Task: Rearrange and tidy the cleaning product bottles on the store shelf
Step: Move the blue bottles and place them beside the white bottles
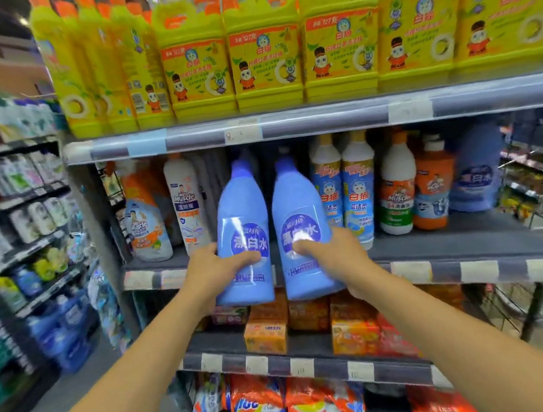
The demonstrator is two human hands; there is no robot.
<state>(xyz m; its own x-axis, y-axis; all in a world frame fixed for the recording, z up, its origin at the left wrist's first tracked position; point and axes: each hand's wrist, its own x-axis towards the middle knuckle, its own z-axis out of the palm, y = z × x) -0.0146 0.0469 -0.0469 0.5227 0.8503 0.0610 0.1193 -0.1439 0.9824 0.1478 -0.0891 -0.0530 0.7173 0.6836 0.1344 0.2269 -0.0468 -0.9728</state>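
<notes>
Two tall blue bleach bottles are held upright side by side in front of the middle shelf (475, 241), their bases below the shelf's front edge. My left hand (214, 268) grips the left blue bottle (241, 223) low on its side, thumb across the label. My right hand (332, 256) grips the right blue bottle (301, 222) the same way. On the shelf stand an orange spray bottle (144, 222) and a white Mr Muscle bottle (187, 203) to the left. To the right stand two white-and-blue bottles (347, 189), a white bottle (395, 186), an orange bottle (433, 184) and another blue bottle (476, 175).
Yellow detergent jugs (263, 51) fill the top shelf. Orange soap boxes (269, 330) sit on the shelf below, and detergent bags (289, 407) lie lower still. A second aisle rack of packs and blue bottles (15, 239) runs along the left. A gap behind the held bottles is dark.
</notes>
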